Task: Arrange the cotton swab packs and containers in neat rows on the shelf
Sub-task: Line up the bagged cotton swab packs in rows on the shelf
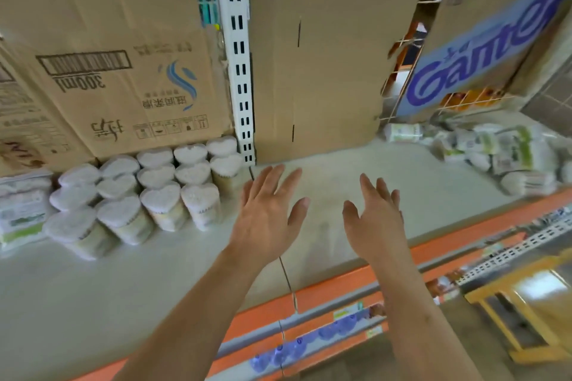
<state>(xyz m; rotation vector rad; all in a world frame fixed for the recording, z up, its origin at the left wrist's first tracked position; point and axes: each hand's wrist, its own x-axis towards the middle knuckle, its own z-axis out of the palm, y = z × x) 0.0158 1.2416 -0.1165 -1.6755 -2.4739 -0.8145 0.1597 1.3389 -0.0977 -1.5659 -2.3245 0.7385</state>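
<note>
Several heart-shaped clear containers of cotton swabs (161,185) stand in rows at the left of the grey shelf (356,170). A flat swab pack (21,207) stands at the far left beside them. A loose heap of swab packs (495,151) lies at the right end of the shelf, blurred. My left hand (266,213) and my right hand (376,219) hover side by side over the bare middle of the shelf, fingers spread, palms down, holding nothing. The left hand is just right of the container rows.
Brown cardboard boxes (117,56) line the back of the shelf, with a white slotted upright (236,56) between them. An orange shelf edge (340,291) runs along the front. A yellow stool (526,303) stands on the floor at the lower right.
</note>
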